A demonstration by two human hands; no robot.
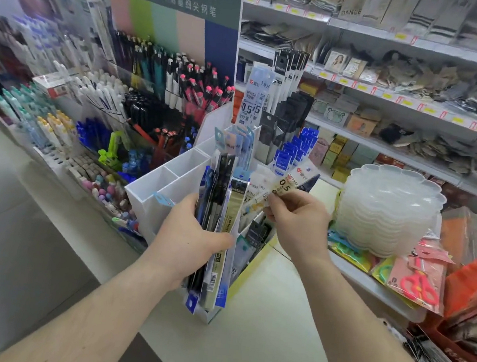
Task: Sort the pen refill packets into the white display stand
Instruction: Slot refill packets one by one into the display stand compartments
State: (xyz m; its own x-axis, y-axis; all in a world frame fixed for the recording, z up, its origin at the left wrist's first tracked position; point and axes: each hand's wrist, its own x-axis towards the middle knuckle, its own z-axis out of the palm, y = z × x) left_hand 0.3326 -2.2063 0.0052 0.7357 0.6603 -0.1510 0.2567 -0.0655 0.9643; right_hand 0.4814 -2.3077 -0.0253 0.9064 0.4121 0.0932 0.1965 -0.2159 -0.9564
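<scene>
Partway, I'd say: left hand (187, 234) clenched around a fat bundle of unsorted refill packets (219, 208), right hand (296, 215) pinching one clear packet (283, 186) off its top, white display stand (172, 172) just behind the fingers with rear slots filled, near ones bare.

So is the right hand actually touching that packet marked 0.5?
Touching. The head view shows the right hand pinching the 0.5 packet between thumb and fingertips, with no gap visible.

Refill packets (218, 208): glossy clear plastic film with printed card inserts. Display stand (172, 172): smooth matt white plastic. Stacked trays (389, 211), right: translucent frosted plastic.
</scene>
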